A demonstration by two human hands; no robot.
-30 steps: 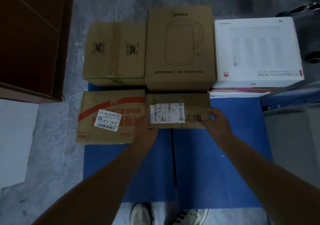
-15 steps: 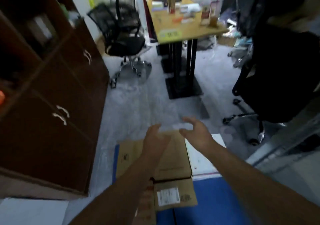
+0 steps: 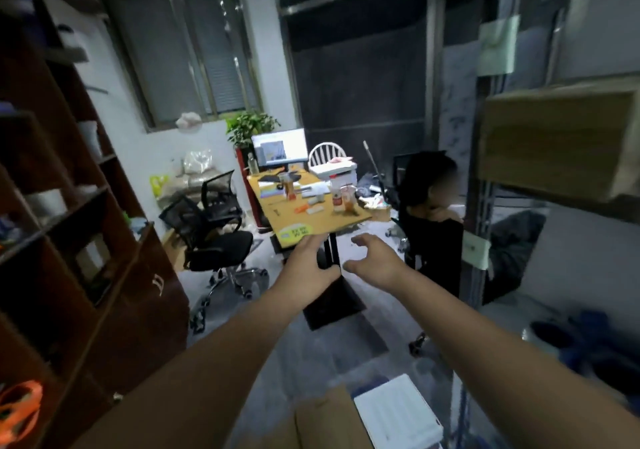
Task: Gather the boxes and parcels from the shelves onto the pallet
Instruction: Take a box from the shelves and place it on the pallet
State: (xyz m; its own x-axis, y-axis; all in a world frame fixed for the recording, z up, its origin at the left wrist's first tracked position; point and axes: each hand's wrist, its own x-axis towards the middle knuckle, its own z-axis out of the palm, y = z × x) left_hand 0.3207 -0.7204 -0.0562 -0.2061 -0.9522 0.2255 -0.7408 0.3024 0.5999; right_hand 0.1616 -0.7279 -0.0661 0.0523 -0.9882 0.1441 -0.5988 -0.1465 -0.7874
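Left hand [image 3: 308,265]: empty, relaxed | right hand [image 3: 375,263]: empty, fingers spread | likely next: brown box [image 3: 554,140], right of frame; advise gripping both ends, lifting level.

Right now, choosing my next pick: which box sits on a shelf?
The brown box at upper right; the other brown box and the white box lie low.

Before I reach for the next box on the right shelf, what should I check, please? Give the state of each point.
1. Hands free: ok. The left hand and right hand are open, holding nothing.
2. Target visible: ok. A brown cardboard box sits at upper right, blurred.
3. Way free: not ok. A seated person in black clothes is near, below that box.
4. Room for stacking: cannot tell. Only corners of a plain brown carton and a flat white box show.
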